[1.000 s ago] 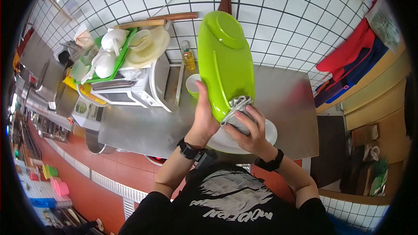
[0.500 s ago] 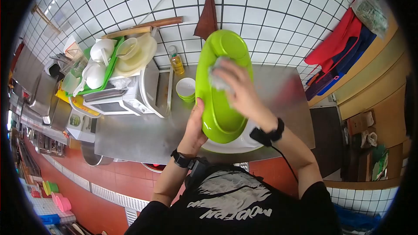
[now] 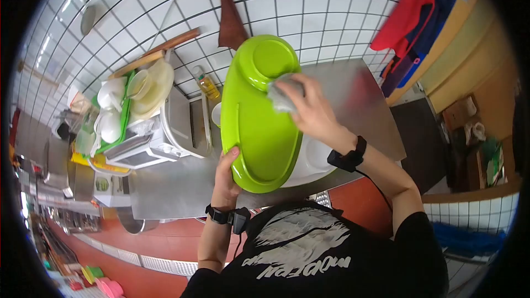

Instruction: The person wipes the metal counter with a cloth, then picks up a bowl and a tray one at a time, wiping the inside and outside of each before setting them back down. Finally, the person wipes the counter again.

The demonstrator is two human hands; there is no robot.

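Observation:
A lime-green plastic tray [image 3: 264, 138] is held tilted above the metal counter, its broad face with a round section at the far end turned up toward me. My left hand [image 3: 225, 175] is closed on its lower left edge, thumb on top and the fingers hidden beneath. In my right hand [image 3: 316, 111] is a crumpled grey-white cloth [image 3: 282, 95], pressed against the tray's right side near the round section. Partly covered by the tray, a white dish [image 3: 316, 157] lies on the counter. A bowl [image 3: 216, 115] peeks out on the tray's left.
The metal counter [image 3: 165, 185] runs against a tiled wall. At left, a white toaster oven [image 3: 146, 146] carries a green tray [image 3: 128, 113] of white bowls and ladles. A bottle of yellow liquid [image 3: 207, 85] stands behind. Red and blue cloth items [image 3: 406, 16] hang at right.
The green tray has been turned, showing a flatter, wider face, and sits slightly further left. My right hand still holds the cloth against it. The view has shifted and tilted.

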